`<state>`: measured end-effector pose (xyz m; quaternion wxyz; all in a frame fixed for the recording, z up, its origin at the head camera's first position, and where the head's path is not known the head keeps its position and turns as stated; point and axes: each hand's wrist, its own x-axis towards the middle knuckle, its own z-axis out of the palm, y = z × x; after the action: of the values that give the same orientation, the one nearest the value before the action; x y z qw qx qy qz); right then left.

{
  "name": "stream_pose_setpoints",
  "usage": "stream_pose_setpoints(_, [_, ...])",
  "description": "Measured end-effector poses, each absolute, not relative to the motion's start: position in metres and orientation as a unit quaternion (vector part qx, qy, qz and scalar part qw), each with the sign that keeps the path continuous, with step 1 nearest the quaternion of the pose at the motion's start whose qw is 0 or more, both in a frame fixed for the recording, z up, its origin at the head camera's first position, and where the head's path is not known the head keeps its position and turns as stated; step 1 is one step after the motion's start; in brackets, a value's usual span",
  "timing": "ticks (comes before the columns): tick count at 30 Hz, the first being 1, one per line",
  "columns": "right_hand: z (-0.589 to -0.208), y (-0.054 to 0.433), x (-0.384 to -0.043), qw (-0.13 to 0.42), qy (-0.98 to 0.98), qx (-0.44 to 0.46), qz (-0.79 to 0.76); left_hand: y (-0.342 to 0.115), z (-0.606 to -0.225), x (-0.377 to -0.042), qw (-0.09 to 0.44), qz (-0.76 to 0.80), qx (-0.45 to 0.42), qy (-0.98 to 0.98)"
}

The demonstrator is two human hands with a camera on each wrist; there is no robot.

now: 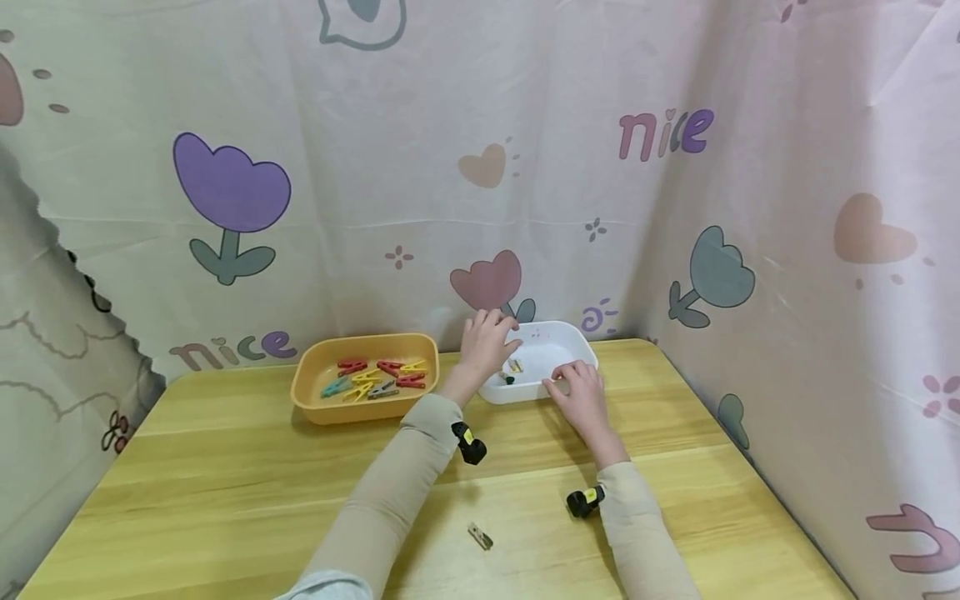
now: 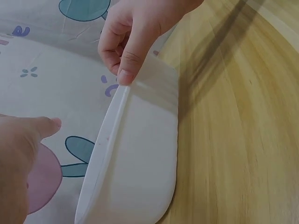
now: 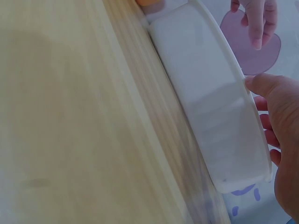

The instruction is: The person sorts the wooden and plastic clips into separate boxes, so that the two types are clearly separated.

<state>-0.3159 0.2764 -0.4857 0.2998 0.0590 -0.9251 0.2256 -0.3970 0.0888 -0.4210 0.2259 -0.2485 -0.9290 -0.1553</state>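
Note:
My right hand (image 1: 582, 398) pinches the front rim of a white plastic tub (image 1: 525, 392), thumb outside and fingers curled inside, as the right wrist view also shows. Over the tub's left end is my left hand (image 1: 483, 348), its fingers loosely bent and holding nothing visible. In the left wrist view its thumb (image 2: 46, 126) sticks out, apart from the tub's wall. On the tub floor lie a small wooden clothespin (image 1: 515, 365) and a dark green-tipped piece (image 1: 507, 379). Part of the tub's left side is hidden behind the left hand.
To the left stands a yellow-orange tub (image 1: 307, 392) with several red, yellow, teal and grey clothespins. One wooden clothespin (image 1: 480, 537) lies on the wooden table (image 1: 225, 500) between the forearms. A patterned curtain (image 1: 360, 167) hangs close behind both tubs.

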Motion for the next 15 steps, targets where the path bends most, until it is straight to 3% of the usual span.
stream_pose_setpoints(15, [-0.484,0.276,-0.316,0.277,-0.931,0.049,0.231,0.068,-0.42,-0.381,0.287,-0.134,-0.308,-0.897])
